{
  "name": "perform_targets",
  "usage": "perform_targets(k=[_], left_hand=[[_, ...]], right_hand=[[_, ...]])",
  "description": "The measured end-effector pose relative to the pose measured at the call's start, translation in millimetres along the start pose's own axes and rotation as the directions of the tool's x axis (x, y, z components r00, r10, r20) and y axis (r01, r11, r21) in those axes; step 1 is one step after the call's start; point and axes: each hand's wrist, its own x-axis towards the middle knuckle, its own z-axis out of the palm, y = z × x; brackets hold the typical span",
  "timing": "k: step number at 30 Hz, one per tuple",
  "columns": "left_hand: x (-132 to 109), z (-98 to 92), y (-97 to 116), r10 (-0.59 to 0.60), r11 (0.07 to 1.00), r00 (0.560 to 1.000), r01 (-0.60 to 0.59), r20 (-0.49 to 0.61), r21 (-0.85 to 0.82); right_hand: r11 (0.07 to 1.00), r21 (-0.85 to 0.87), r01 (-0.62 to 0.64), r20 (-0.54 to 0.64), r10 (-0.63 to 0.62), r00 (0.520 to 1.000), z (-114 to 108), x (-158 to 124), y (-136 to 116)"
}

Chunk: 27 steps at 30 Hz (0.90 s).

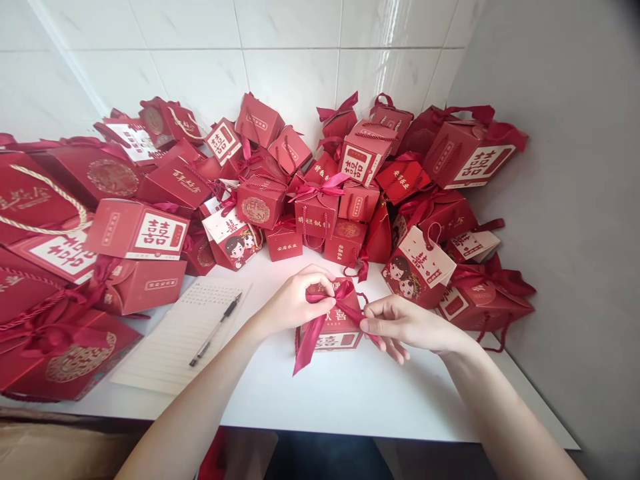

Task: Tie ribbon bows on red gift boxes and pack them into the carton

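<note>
Your bare left hand [295, 303] sits knuckles up, thumb and forefinger pinched shut at their tips, with the bare forearm reaching in from the lower left. Your bare right hand [407, 327] lies just beside it, thumb and forefinger also pinched shut. Its other fingers curl loosely beneath, and its forearm comes in from the lower right.

The white table [360, 400] bears a small red box [345, 337] directly under the grip, where the left hand [295, 303] and right hand [405, 327] pinch its ribbon [311, 339]. Left of the grip lies a lined sheet [170, 347] with a black pen [216, 330] on it. Beyond the grip and to both sides, red gift boxes [320, 213] lie heaped.
</note>
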Motion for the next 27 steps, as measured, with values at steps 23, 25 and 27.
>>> perform_targets(k=[23, 25, 27], left_hand=[[-1.4, 0.8, 0.2, 0.0, 1.0, 1.0, -0.001, 0.028, 0.019], [-1.4, 0.5, 0.9, -0.003, 1.0, 0.999, 0.002, 0.034, 0.03], [-1.3, 0.3, 1.2, -0.007, 0.999, 0.999, 0.006, 0.037, 0.037]], right_hand=[[0.997, -0.047, 0.061, 0.095, -0.056, 0.994, 0.4, -0.4, -1.6], [0.994, -0.063, 0.086, 0.098, -0.079, 0.992, -0.7, -0.1, -0.6], [0.994, -0.057, 0.096, 0.104, -0.09, 0.99, -1.6, 0.2, 0.8]])
